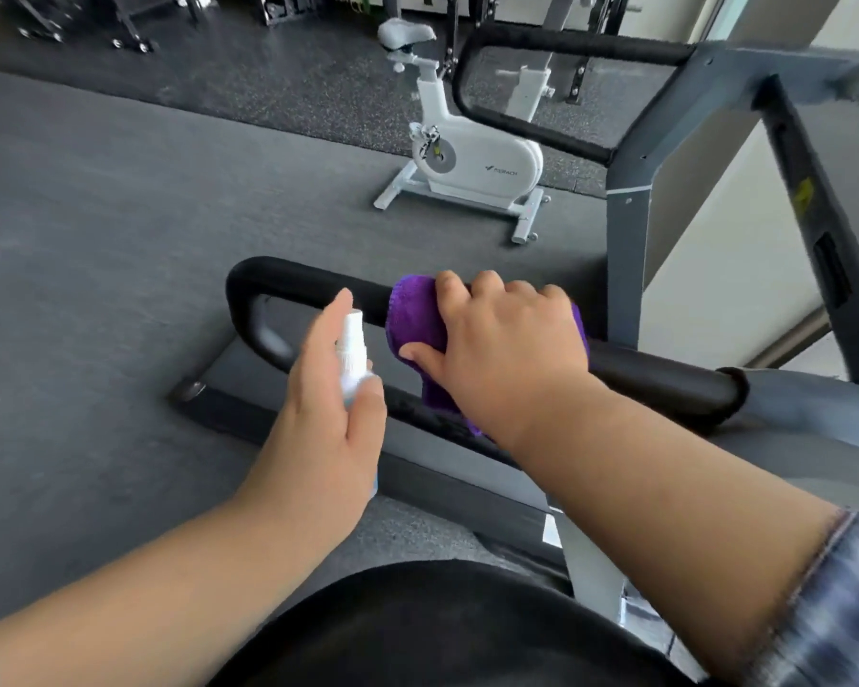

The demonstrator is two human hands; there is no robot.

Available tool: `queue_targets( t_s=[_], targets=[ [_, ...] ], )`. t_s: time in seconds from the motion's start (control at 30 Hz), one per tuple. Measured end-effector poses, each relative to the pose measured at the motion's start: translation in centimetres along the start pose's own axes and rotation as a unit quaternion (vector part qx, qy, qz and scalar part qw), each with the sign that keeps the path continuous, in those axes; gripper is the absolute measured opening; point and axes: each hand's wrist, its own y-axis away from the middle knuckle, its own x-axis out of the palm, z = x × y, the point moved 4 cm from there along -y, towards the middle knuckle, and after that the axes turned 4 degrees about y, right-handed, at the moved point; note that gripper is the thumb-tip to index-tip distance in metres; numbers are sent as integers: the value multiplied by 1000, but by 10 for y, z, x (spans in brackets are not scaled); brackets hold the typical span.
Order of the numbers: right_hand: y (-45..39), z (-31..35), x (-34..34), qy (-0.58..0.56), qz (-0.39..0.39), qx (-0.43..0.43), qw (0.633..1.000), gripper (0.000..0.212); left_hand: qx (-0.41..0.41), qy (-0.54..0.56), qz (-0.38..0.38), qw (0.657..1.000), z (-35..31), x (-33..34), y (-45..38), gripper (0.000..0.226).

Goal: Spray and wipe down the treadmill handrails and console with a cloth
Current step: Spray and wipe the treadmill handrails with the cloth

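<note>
So the near handrail (pixel 655 376) runs left to right, with its curved end on the left and its collar at the treadmill frame on the right. The left hand (pixel 328 404) sits just in front of the curved end, fingers wrapped around a small spray bottle (pixel 352 357) whose nozzle faces the bar. Right beside it, the right hand (pixel 504 349) has its fingers clamped over a purple cloth (pixel 412 314) draped on the rail. I'd guess the wipe has to slide along the bar's length, and the right hand's already on it.
</note>
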Motion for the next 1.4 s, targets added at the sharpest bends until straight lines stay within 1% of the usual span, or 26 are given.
queue_targets(
  t_s=[0.17,0.27,0.4,0.57,0.67,0.73,0.9,1.07,1.2,1.3,1.4],
  targets=[
    [12,-23,3,-23,-6,-16,1000,82,14,25,-32,999,6,-10,-4,68],
    [12,-23,6,-12,8,-2,1000,81,23,27,-39,999,13,-26,-8,68],
    [-7,5,-3,34,35,14,999,76,22,36,-65,997,31,-57,-9,71],
    [-58,72,-11,21,20,-11,1000,72,31,32,-65,997,51,-99,-17,71],
    [-86,110,-10,18,27,-23,999,68,34,44,-52,997,62,-120,-27,79],
    [-93,116,-10,13,23,-19,999,68,38,43,-37,998,69,-133,-34,85],
    [-83,100,-7,-25,10,17,1000,80,48,56,-13,997,92,-164,-56,79],
    [-74,95,-9,-52,1,78,996,79,48,76,20,996,117,-181,-71,77],
    [-86,120,-10,5,-2,99,995,75,44,81,35,995,132,-194,-79,75],
    [-108,151,-12,34,3,83,996,75,33,88,51,994,140,-201,-83,80],
    [-139,186,-13,51,36,34,997,64,33,92,67,993,143,-204,-89,83]
  ],
)
